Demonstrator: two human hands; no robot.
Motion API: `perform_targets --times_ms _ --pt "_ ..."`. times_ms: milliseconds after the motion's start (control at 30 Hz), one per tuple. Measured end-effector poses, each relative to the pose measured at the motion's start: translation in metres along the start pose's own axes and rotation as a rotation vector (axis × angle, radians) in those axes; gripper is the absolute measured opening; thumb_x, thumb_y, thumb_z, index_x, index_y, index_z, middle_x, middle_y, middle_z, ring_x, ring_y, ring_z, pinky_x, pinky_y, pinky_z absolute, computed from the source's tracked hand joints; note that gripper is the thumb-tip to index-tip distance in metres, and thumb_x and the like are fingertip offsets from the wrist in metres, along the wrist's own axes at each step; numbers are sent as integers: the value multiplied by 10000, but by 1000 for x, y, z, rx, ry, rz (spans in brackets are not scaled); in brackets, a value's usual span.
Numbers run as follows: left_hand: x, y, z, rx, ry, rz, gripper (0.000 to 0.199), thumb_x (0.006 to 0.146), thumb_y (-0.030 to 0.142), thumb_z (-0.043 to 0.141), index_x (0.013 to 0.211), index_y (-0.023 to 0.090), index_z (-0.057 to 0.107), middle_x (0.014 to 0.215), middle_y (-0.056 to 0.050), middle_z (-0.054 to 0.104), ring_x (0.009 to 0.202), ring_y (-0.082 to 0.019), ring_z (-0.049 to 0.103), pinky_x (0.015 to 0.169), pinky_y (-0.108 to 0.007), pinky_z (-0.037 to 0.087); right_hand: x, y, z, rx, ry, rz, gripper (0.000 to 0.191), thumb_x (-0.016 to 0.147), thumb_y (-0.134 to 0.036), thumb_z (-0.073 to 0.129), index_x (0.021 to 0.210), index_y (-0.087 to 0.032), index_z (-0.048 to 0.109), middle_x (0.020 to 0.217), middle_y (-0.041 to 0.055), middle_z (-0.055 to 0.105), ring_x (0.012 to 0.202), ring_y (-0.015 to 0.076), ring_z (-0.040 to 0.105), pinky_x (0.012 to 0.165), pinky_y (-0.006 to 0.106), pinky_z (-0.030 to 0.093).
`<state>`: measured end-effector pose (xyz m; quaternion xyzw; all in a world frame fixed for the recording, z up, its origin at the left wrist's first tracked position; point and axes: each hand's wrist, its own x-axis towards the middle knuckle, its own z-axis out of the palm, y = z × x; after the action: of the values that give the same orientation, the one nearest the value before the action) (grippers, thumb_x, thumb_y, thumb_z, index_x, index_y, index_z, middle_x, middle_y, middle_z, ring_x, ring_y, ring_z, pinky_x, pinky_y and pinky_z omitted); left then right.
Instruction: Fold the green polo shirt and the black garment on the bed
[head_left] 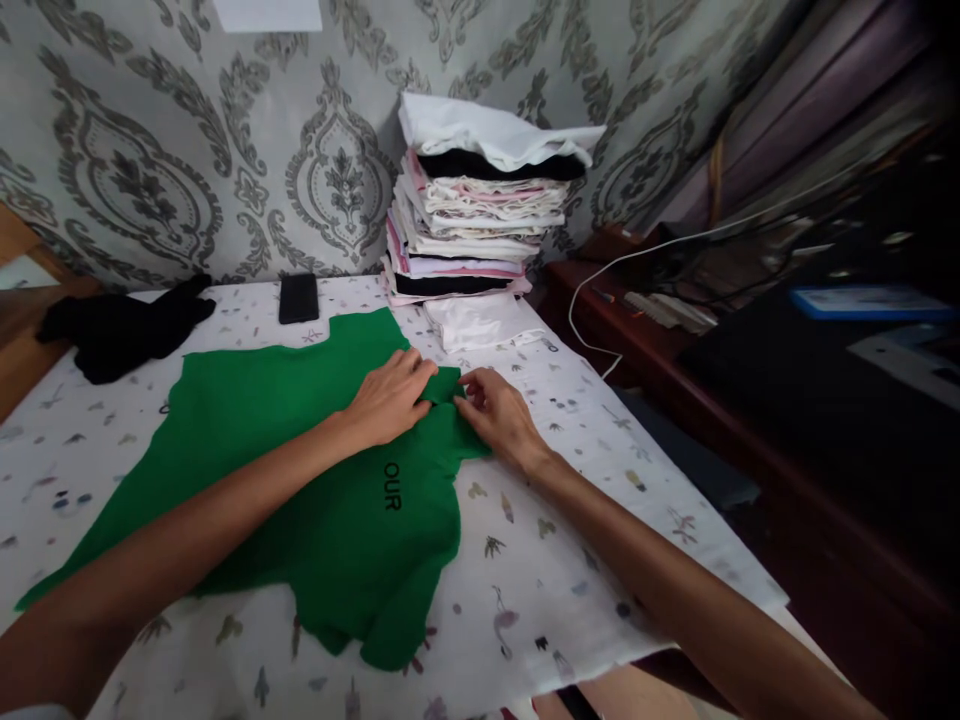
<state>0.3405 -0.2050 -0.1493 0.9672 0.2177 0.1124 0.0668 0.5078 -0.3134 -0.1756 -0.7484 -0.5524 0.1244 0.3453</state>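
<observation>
A green shirt [262, 410] with the black letters "OUR" lies spread out, its collar end to the right. My left hand [391, 396] is on the cloth near the collar, with its fingers bent and closed on a fold there. At the collar's outer edge my right hand [501, 418] pinches the green cloth between thumb and fingers. A small gap in the fabric shows between the two hands. The shirt's lower sleeve is crumpled towards me.
Behind the shirt stands a tall stack of folded clothes [480, 215], with a folded white garment [484, 322] before it. A phone [299, 298] and a black garment [131, 325] lie at the back left. A white cable [574, 300] hangs over the dark red furniture [645, 340] at right.
</observation>
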Motion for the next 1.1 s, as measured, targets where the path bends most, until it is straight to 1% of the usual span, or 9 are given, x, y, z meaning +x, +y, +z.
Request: perform_targets --times_ms 133,200,300,400,533,700,833,933,1100 --pt "25 -3 7 -55 7 -1 148 856 185 609 1004 170 607 1098 -93 600 1072 -263 535 805 -349 477 -6 -2 2 -7 -71 49 149 808 -260 595 946 -214 628 809 12 650 694 168 579 680 306 442" --pt "37 -7 5 -288 11 -152 27 849 171 599 826 184 604 902 -53 611 966 -235 561 772 -330 462 -3 -2 3 -1 -100 76 159 821 -256 596 968 -211 637 795 6 661 699 166 588 685 302 439" --pt "51 -17 -2 -659 3 -406 172 821 156 603 666 193 537 645 9 507 744 -175 558 663 -285 436 4 -1 5 -38 -113 96 275 830 -266 621 1098 -206 631 864 20 682 745 175 604 719 313 445" --pt "55 -28 -5 -804 -13 -533 144 843 179 575 702 194 555 578 29 479 598 -142 539 559 -263 420 10 -4 8 -90 -122 81 318 839 -279 637 1147 -202 630 967 53 681 839 199 616 792 342 455" --pt "52 -38 -4 -954 -27 -664 65 849 179 585 786 190 580 628 13 558 557 -129 569 523 -267 460 16 -11 13 -77 -141 42 314 837 -336 663 1117 -195 645 1011 75 651 917 225 616 846 371 459" --pt "49 -46 -3 -1063 -20 -711 84 883 155 556 810 187 584 650 -2 568 550 -110 565 533 -264 491 19 -12 21 180 -44 37 307 765 -244 660 1067 -229 609 1063 59 610 895 204 597 813 362 483" --pt "44 -52 -4 -1050 -14 -698 109 886 134 524 909 204 605 641 6 549 538 -115 544 513 -257 475 18 -16 26 756 -169 295 346 723 -195 615 1058 -246 544 816 -16 641 740 177 612 697 314 503" --pt "34 -53 -8 -959 26 -632 168 853 103 535 951 217 612 693 14 535 577 -117 530 548 -256 461 15 -23 27 1112 -232 482 378 705 -161 617 1073 -224 558 749 -12 664 669 167 625 664 296 509" --pt "19 -43 -18 -385 166 -25 179 883 234 569 1045 219 644 1009 -51 606 974 -205 576 819 -341 480 12 -31 24 1230 -190 542 400 707 -109 586 1090 -222 600 745 -4 680 657 173 635 654 302 529"
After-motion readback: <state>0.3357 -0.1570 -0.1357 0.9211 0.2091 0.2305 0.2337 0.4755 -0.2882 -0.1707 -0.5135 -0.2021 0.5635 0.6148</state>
